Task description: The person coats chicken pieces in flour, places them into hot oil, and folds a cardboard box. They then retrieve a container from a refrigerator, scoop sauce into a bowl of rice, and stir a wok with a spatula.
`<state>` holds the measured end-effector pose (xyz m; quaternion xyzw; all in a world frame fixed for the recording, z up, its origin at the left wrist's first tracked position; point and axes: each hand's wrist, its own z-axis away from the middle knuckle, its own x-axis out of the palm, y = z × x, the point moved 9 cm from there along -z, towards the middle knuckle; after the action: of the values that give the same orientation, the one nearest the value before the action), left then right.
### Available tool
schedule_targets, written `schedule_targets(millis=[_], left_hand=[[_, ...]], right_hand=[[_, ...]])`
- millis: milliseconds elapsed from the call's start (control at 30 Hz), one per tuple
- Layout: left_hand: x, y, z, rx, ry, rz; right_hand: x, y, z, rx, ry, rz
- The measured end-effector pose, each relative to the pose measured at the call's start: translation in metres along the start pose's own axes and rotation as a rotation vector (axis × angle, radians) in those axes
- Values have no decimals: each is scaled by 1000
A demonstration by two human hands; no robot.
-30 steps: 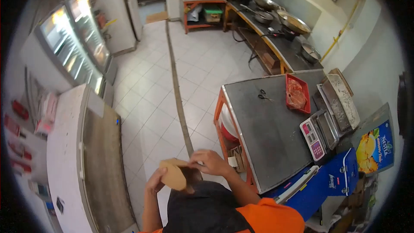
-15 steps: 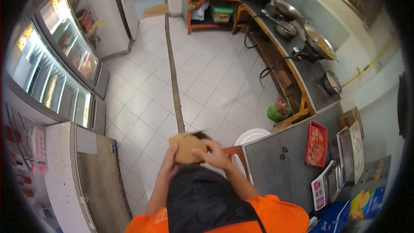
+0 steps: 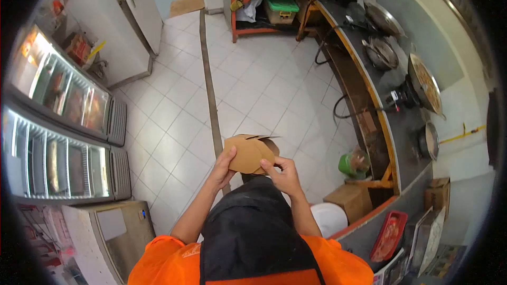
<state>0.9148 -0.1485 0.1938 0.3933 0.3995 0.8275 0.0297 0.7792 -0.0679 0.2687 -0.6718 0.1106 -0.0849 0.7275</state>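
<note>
Here: brown paper box (image 3: 249, 153), flaps open, contents unseen, pinched between left hand (image 3: 224, 164) and right hand (image 3: 285, 175), chest-high above white tiled floor (image 3: 253, 82). Red tray (image 3: 388, 236) of food on tabletop (image 3: 364, 235).

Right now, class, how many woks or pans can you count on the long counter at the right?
4: one wok farthest along, a pan next, a large wok on the burner, a small pan nearest. More may be hidden beyond.
</note>
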Motion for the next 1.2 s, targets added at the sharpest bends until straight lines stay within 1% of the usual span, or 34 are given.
schedule_targets(millis=[33, 67, 100, 133, 200, 233, 267, 333, 367, 400, 433, 467, 500, 533, 567, 600, 633, 667, 700, 733, 767, 800, 867, 900, 967, 1000, 1033, 1067, 1100, 1133, 1200], left_hand=[[3, 14, -25, 8, -2, 2], [4, 30, -50, -12, 38, 29], [2, 45, -74, -38, 76, 53], [2, 60, -98, -30, 66, 47], [-16, 79, -143, -56, 164, 188], [-21, 92, -165, -53, 139, 171], [-23, 103, -187, -44, 130, 172], [-32, 137, -233, 64, 168, 164], [-35, 147, -258, 66, 159, 158], [-41, 157, -282, 73, 190, 121], [-47, 166, -306, 78, 221, 86], [-50, 176, -330, 75, 211, 85], [-51, 191, -353, 57, 240, 89], [-55, 205, -381, 40, 267, 93], [-60, 218, -413, 39, 252, 90], [-69, 226, -442, 6, 238, 171], [-78, 236, -470, -33, 227, 252], [-93, 247, -502, -50, 218, 249], [-111, 257, -537, -55, 214, 237], [-112, 279, -565, -55, 209, 226], [-102, 305, -595, -34, 87, 172], [-93, 332, -620, -41, 77, 168], [-62, 378, -667, -39, -74, 214], [-54, 395, -692, -60, -101, 202], [-34, 425, -743, -55, -124, 147], [-25, 436, -767, -48, -139, 104], [-20, 439, -795, -83, -195, 86], [-20, 440, -821, -80, -189, 84], [-21, 435, -852, -120, -170, 37], [-8, 439, -879, -157, -153, -9], [7, 444, -924, -155, -123, -55]], right_hand=[[-4, -1, -33, 9, -5, 1], [-9, -3, -70, 6, -7, 2], [-13, -6, -104, -52, -11, 22], [-19, -16, -136, -65, -7, 24], [-28, -28, -195, 1, -42, 49], [-33, -35, -229, -87, -66, 158], [-38, -37, -259, -97, -65, 164], [-41, -41, -317, -68, -74, 93], [-41, -34, -347, -3, -154, 82], [-47, -28, -376, -6, -143, 81], [-48, -14, -404, 33, -191, 152], [-48, -3, -431, 72, -238, 225], [-50, -4, -458, 54, -245, 166], [-55, -1, -487, 46, -233, 173], [-64, -1, -516, -19, -175, 127], [-73, -2, -545, -76, -115, 78], [-84, 24, -576, 103, -132, 157], [-96, 35, -608, 112, -116, 157], [-115, 40, -640, 70, -26, 78], [-132, 23, -669, 22, 61, 2], [-152, 11, -693, 49, 130, -36], [-166, -8, -719, 47, 143, -35], [-212, -47, -759, -92, 348, 6], [-228, -56, -780, -95, 357, 2], [-267, -66, -818, -49, 511, 205], [-278, -62, -841, -51, 509, 200], [-285, -52, -867, 15, 470, 421], [-290, -43, -888, 80, 426, 642], [-287, -40, -912, 20, 403, 557], [-284, -31, -940, -97, 392, 556], [-286, -3, -989, -56, 299, 340]])
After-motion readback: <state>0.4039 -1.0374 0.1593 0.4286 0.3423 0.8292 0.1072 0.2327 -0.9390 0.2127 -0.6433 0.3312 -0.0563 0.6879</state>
